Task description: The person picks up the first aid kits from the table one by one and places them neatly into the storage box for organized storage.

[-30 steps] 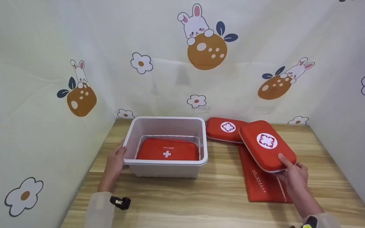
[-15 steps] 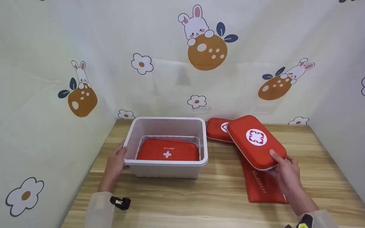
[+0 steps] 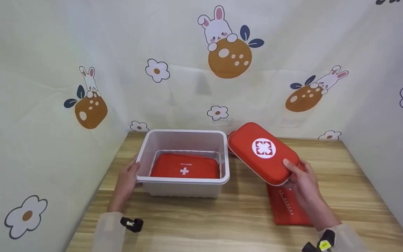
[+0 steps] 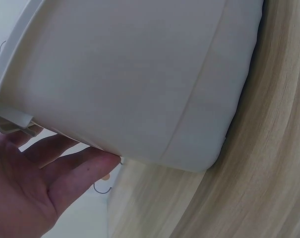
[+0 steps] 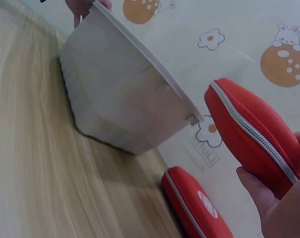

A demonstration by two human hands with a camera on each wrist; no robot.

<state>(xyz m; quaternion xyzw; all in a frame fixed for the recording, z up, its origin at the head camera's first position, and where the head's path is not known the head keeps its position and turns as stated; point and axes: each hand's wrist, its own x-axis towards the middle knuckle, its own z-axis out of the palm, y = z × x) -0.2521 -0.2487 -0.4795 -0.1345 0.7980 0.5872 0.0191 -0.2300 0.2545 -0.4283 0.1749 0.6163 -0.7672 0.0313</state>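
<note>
Gripping the near end of a red hard-shell case, the right hand holds it tilted above the wooden table — just right of the white plastic bin. The left hand rests with relaxed fingers against the bin's left wall. Inside the bin lies a flat red pouch; a second red case and a flat red sleeve lie to the right.
</note>
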